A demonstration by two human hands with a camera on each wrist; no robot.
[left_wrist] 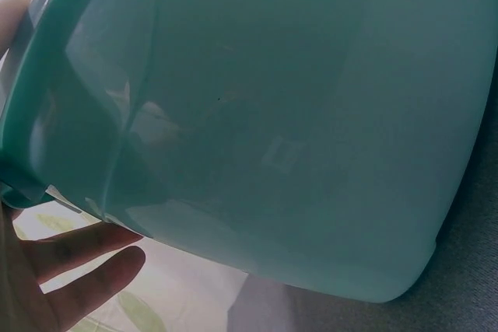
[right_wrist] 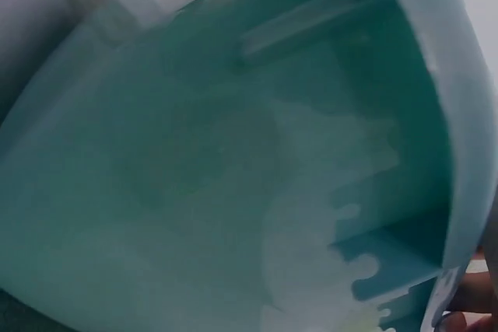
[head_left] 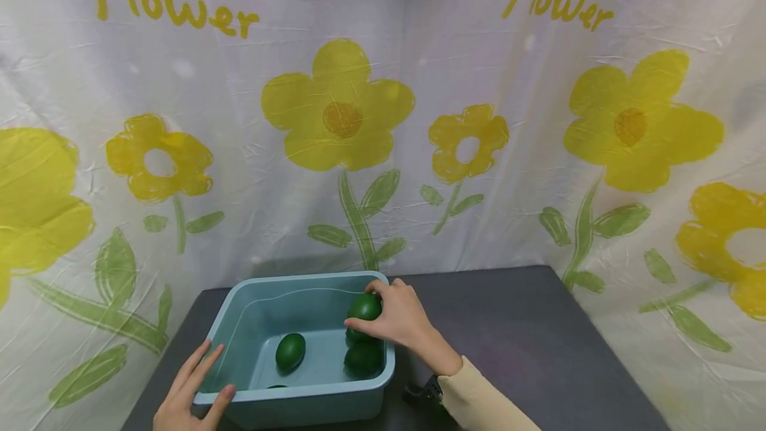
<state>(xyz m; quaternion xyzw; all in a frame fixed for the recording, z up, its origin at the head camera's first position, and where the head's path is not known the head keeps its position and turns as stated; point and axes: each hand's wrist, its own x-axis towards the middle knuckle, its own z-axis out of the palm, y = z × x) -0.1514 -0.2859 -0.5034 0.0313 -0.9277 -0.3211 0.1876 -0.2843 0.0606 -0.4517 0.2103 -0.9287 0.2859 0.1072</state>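
Observation:
A light blue plastic basin [head_left: 299, 389] stands on the dark table. My right hand [head_left: 397, 314] reaches over its right rim and grips a shiny dark green, avocado-like fruit [head_left: 365, 306] between thumb and fingers. Below that fruit, more of the same kind lie against the right wall, the nearest one [head_left: 362, 359] plainest. Another green fruit [head_left: 290, 352] lies apart on the basin floor. At the front left corner my left hand [head_left: 190, 391] rests on the rim, fingers spread and straight. The left wrist view shows its fingers [left_wrist: 93, 285] beside the basin's outer wall [left_wrist: 272, 138].
The dark grey tabletop [head_left: 509, 331] extends to the right of the basin. Behind and on both sides hangs a pale curtain [head_left: 251, 218] with yellow flowers. A dark band [head_left: 432, 391] is on the right wrist, by the cream sleeve [head_left: 485, 398].

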